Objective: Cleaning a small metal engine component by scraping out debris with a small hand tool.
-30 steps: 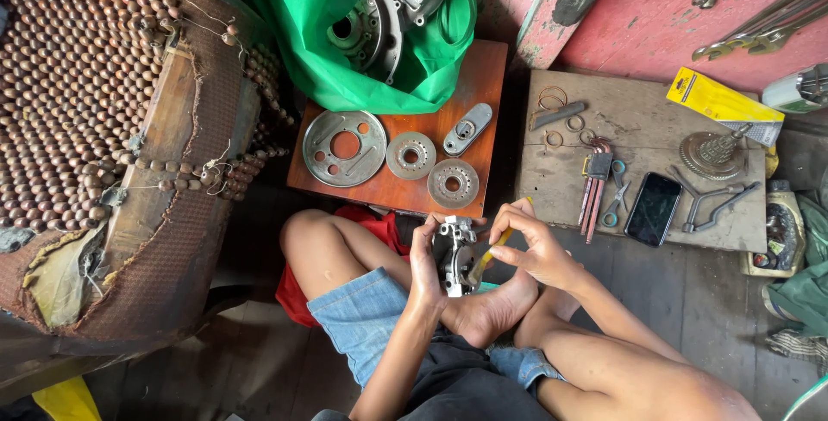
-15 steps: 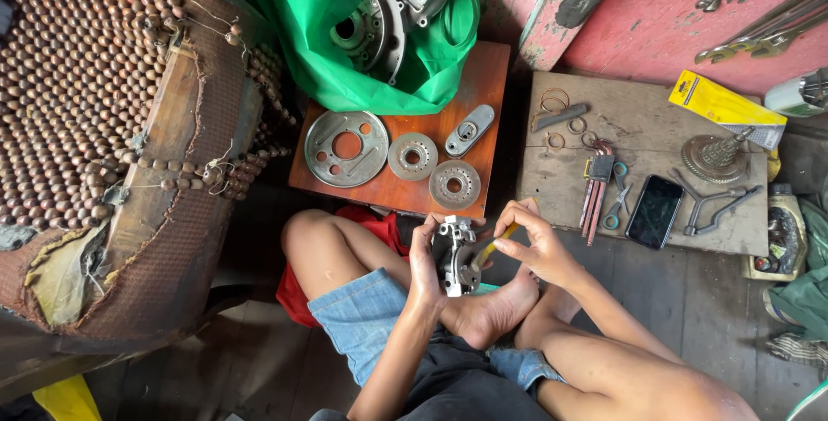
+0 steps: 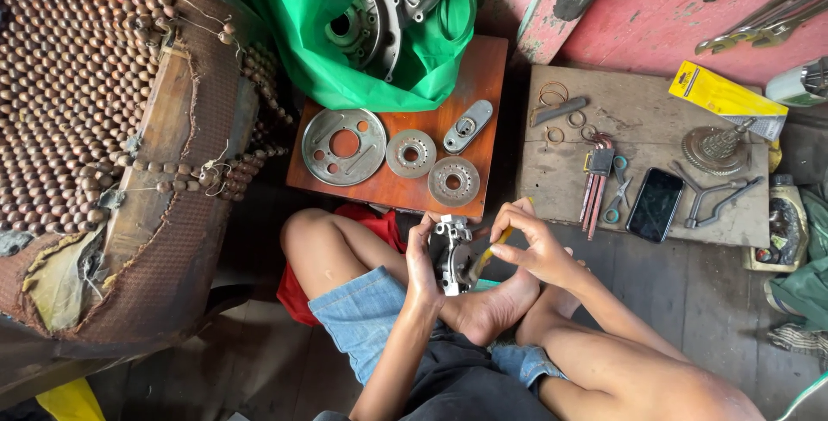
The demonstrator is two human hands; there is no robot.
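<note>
Left hand [image 3: 422, 264] clenched round cast metal engine part [image 3: 450, 254]: prob. heavy, rigid, oily; grip by body. Right hand [image 3: 536, 247] pinched yellow-handled tool [image 3: 485, 256].

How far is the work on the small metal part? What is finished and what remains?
Looks done: three round metal discs and an oval cover lie apart on the orange board. In hand: the left hand holds a small metal part, and the right hand puts a yellow-handled tool to it. Left: larger casings sit in the green bag.
</note>
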